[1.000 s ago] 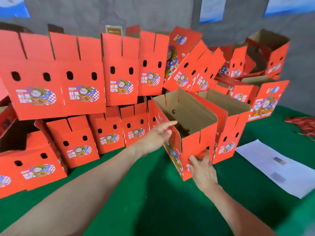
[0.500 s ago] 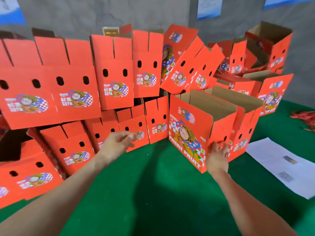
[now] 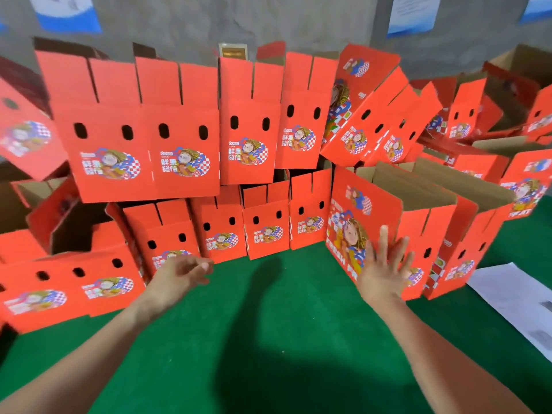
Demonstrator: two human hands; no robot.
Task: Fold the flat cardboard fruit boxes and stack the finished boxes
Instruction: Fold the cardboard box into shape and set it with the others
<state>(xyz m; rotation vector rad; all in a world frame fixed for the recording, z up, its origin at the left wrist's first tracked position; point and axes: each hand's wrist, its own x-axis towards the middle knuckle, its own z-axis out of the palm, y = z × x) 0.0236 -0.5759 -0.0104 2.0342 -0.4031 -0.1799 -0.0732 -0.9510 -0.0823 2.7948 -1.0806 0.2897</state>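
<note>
Our right hand point(image 3: 385, 265) spread flat at the folded box point(image 3: 370, 204), directly ahead of it | our left hand point(image 3: 182, 271) loosely curled, holding nothing | stacked boxes point(image 3: 185, 138) beyond the left hand, green table point(image 3: 268, 339) beneath both

My tally
Red fruit boxes point(image 3: 248, 130): more than a dozen, too jumbled for me to count exactly; one white paper sheet point(image 3: 513, 297); at least three blue posters point(image 3: 413, 13); two hands, my left hand point(image 3: 182, 271) and right hand point(image 3: 385, 270).

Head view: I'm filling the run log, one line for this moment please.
folded box: upright, top open | right hand: open, at its front corner | left hand: holds nothing
</note>
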